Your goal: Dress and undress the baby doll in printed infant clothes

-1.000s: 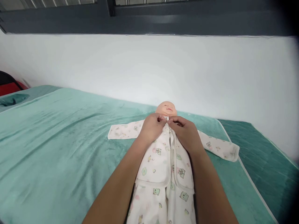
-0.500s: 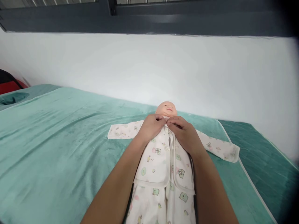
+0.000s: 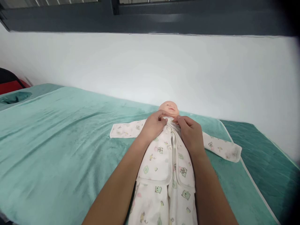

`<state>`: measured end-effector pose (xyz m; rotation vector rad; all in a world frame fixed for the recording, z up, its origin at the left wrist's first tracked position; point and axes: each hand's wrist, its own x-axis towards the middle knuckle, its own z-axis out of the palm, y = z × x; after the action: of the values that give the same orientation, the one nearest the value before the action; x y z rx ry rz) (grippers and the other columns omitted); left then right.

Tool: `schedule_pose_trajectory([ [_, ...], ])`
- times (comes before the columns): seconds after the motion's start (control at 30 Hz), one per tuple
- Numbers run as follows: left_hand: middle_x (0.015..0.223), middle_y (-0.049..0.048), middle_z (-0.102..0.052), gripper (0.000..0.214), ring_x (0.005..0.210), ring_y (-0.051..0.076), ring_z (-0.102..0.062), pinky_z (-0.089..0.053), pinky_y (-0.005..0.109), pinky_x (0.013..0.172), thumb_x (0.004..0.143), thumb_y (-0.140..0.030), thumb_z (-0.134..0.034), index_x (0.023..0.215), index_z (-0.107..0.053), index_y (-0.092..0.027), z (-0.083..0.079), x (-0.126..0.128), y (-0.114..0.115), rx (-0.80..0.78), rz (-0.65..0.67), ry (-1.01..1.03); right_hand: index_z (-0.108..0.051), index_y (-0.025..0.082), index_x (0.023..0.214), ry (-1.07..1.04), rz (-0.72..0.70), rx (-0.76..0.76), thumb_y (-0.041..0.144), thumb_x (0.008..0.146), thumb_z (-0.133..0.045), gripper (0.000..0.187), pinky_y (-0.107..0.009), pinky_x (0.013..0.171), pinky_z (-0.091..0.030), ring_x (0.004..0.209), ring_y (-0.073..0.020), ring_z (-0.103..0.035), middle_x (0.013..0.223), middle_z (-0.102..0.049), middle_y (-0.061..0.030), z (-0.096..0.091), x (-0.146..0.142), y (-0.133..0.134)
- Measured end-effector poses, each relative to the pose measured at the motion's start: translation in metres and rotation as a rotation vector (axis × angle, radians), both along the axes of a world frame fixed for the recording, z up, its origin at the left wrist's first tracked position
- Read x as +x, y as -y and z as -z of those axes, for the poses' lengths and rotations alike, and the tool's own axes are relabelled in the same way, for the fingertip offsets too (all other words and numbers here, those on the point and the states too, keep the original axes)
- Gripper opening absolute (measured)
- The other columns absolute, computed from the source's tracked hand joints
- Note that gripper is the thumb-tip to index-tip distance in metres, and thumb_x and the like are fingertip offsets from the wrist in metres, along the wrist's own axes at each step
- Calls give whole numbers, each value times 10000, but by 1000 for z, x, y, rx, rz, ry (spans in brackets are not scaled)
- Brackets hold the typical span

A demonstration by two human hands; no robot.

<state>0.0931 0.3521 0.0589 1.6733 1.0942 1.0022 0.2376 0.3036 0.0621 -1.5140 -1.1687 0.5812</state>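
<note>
A baby doll [image 3: 169, 107] lies on its back, its head toward the wall. It wears a white baby jacket [image 3: 154, 159] printed with small green and pink animals, sleeves spread to both sides. White trousers [image 3: 150, 204] in the same print show below the hem. At the neckline my left hand [image 3: 155, 124] pinches the jacket's collar edge. Across from it my right hand [image 3: 190, 129] is closed at the other side of the collar, fingertips under the doll's chin. Lower on the front the two edges hang apart, and a snap button [image 3: 169, 147] shows on the left one.
A light green blanket [image 3: 70, 150] with soft wrinkles covers the bed. Darker green quilted bedding [image 3: 262, 153] lies on the right. Behind stands a white wall [image 3: 150, 68] under a dark window frame [image 3: 164, 23]. A red and black object [image 3: 10, 82] is at the far left.
My right hand has shifted right and slightly away from the left, drawing its collar side apart from the other. My left hand's fingers have risen toward the doll's chin. The view has shifted slightly.
</note>
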Motion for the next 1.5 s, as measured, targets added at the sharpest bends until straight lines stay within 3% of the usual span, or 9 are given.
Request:
schedule_pose_trajectory([
  [0.27,1063,13,-742,237,988,186,-655,-479,307,907,857,-228,-537,932,-762,-237,-9,2,4,35,14,-7,-713,212,768,86,-46,61,382,881,-562,254,-269,695,-398,774,-161,-591,820,-714,14,-3,-3,2],
  [0.57,1085,12,-750,251,1054,213,-657,-469,336,946,842,-201,-518,886,-764,-231,-11,3,5,52,-24,-36,-765,245,827,210,-29,76,403,892,-550,275,-296,699,-400,743,-166,-602,800,-728,25,-4,-4,5],
  [0.73,1021,13,-747,261,957,191,-658,-475,304,846,841,-194,-508,931,-750,-225,-6,2,4,70,-37,14,-769,265,888,144,-131,76,386,892,-552,249,-312,816,-436,919,-194,-643,962,-752,19,-2,-1,5],
  [0.87,938,18,-719,216,828,159,-622,-459,277,755,858,-235,-531,961,-719,-207,-3,-5,20,78,-106,79,-740,274,995,116,-211,57,407,888,-554,252,-344,871,-445,957,-203,-634,1075,-731,-1,-2,-2,15],
  [0.97,865,9,-675,169,794,145,-578,-440,268,745,876,-290,-553,896,-696,-202,-2,-13,36,126,-88,99,-690,265,1050,219,-127,71,393,870,-573,250,-367,873,-438,1006,-222,-602,1132,-693,-34,-3,-9,30],
  [1.07,843,3,-622,140,768,133,-533,-423,262,723,869,-301,-583,862,-683,-203,0,-19,45,174,-28,75,-624,226,976,400,16,70,399,833,-618,224,-351,777,-438,913,-219,-581,1054,-655,-67,-2,-19,46],
  [1.17,893,5,-610,121,791,132,-528,-416,264,729,858,-276,-600,897,-697,-216,2,-21,46,210,16,18,-577,227,893,472,47,-43,435,844,-604,215,-321,672,-412,757,-184,-547,914,-634,-38,-4,-24,55],
  [1.3,926,2,-609,127,790,133,-516,-410,268,715,862,-295,-605,929,-697,-237,0,-21,44,208,51,-38,-595,232,802,372,-31,-139,444,872,-556,226,-298,636,-392,675,-164,-545,745,-637,7,-12,-20,54],
  [1.5,876,-3,-601,90,744,130,-480,-389,267,676,844,-301,-629,852,-655,-215,-6,-21,45,216,96,-82,-672,223,794,137,-85,-229,421,813,-602,211,-264,584,-363,644,-148,-528,691,-631,22,-15,-4,46],
])
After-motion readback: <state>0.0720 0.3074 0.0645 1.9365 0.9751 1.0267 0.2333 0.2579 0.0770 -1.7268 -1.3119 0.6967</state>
